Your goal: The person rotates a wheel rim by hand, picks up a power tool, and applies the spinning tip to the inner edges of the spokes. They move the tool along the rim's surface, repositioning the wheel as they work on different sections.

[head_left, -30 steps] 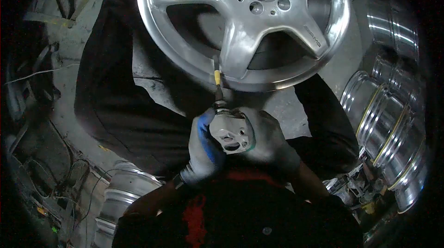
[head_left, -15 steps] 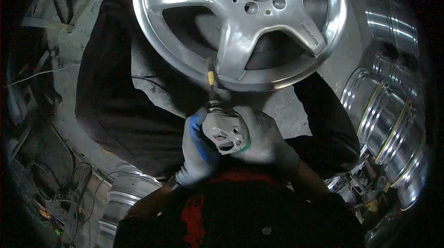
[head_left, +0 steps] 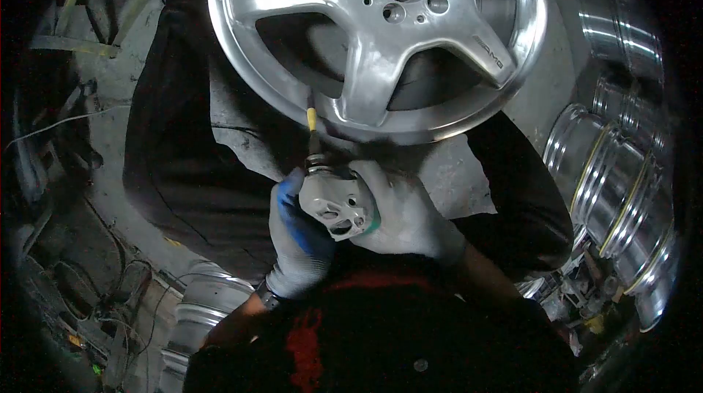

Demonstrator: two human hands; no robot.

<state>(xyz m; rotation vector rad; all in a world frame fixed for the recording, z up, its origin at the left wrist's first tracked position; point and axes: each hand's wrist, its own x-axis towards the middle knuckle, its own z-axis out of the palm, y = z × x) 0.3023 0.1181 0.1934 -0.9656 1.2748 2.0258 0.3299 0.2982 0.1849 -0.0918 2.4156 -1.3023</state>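
A silvery five-spoke wheel rim (head_left: 370,63) lies before me, face up, with letters on one spoke. My left hand (head_left: 300,235), in a grey and blue glove, is wrapped round the left side of a grey power tool (head_left: 333,202). My right hand (head_left: 403,210), also gloved, grips the tool's right side. A shaft with a yellow band (head_left: 313,118) sticks out of the tool, and its dark tip is at the rim's lower left lip. Whether the tip touches the metal cannot be made out. The tool's rear is hidden by my hands.
My legs in dark trousers (head_left: 198,188) are spread on both sides of the rim. Several shiny rims (head_left: 586,166) are stacked at the right, others (head_left: 212,298) at the lower left. Cables (head_left: 124,283) and metal frames (head_left: 73,43) lie at the left.
Both hands and the tool have moved to the left. The tool's tip has shifted left along the rim's lower lip, away from the lower spoke.
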